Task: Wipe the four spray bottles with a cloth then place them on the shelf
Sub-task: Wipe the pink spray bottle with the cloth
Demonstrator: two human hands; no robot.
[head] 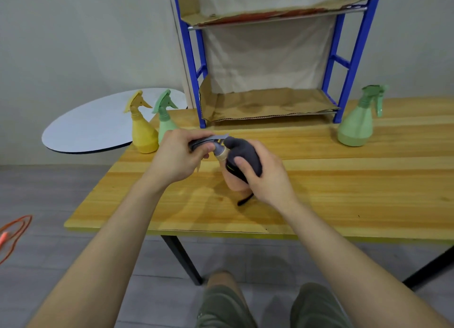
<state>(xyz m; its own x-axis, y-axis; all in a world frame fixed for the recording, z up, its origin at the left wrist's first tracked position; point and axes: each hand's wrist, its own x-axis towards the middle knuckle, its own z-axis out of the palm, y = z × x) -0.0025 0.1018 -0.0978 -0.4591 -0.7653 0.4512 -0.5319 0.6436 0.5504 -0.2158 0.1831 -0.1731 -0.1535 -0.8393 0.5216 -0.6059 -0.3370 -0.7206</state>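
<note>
A pale pink spray bottle [233, 180] with a grey spray head stands tilted on the wooden table [344, 175]. My left hand [179, 155] grips its grey trigger head. My right hand [265, 178] holds a dark grey cloth [245, 155] wrapped over the bottle's shoulder. A yellow spray bottle [143, 131] and a small green spray bottle [167, 121] stand side by side at the table's back left corner. A larger green spray bottle [356, 121] stands at the back right, beside the blue shelf [348, 65].
The blue shelf's boards are lined with brown cardboard [265, 104], the lowest at table height. A white oval tabletop [98, 124] lies behind the table's left corner. An orange cable [14, 232] lies on the floor at left. My knees show below the table edge.
</note>
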